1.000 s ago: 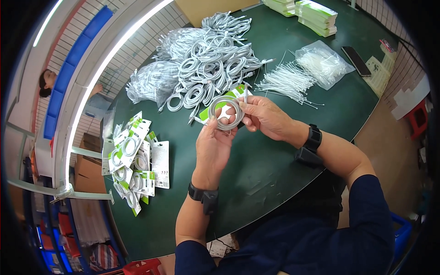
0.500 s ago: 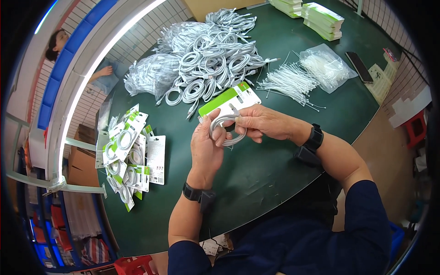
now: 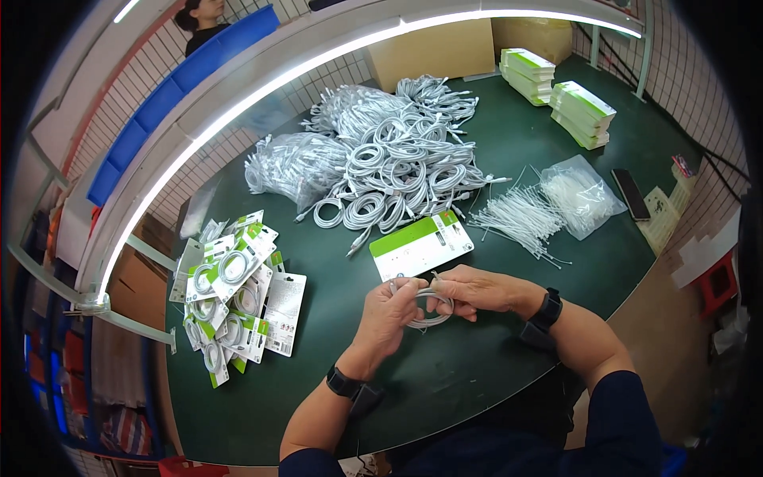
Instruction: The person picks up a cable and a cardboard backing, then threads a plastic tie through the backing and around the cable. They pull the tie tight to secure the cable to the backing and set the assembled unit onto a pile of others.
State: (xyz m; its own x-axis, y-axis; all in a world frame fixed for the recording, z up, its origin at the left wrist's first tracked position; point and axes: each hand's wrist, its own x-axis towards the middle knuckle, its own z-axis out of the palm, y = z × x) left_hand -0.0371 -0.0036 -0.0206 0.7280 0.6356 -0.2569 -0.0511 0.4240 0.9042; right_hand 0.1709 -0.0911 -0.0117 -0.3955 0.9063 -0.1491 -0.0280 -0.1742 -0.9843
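Note:
Between my two hands is a coiled white charging cable (image 3: 431,321), held up over the near part of the table. My left hand (image 3: 387,316) is closed on the left side of the coil. On its right side the fingers of my right hand (image 3: 482,289) pinch the cable near the top. Just beyond my hands lies a flat green-and-white packaging card (image 3: 421,245). Farther back, a large heap of coiled cables (image 3: 397,171) spreads over the table. To its right lie loose white cable ties (image 3: 520,220).
Carded cables (image 3: 230,294) are piled at the left. A plastic bag of cable ties (image 3: 579,195) and a dark phone (image 3: 630,194) lie at the right. Stacks of cards (image 3: 582,115) and a cardboard box (image 3: 433,54) stand at the back of the green table (image 3: 477,381). A person (image 3: 203,17) shows beyond.
The view has shifted, so the table and its things sit lower in the picture. Both hands still hold the coil, now a little farther from the card.

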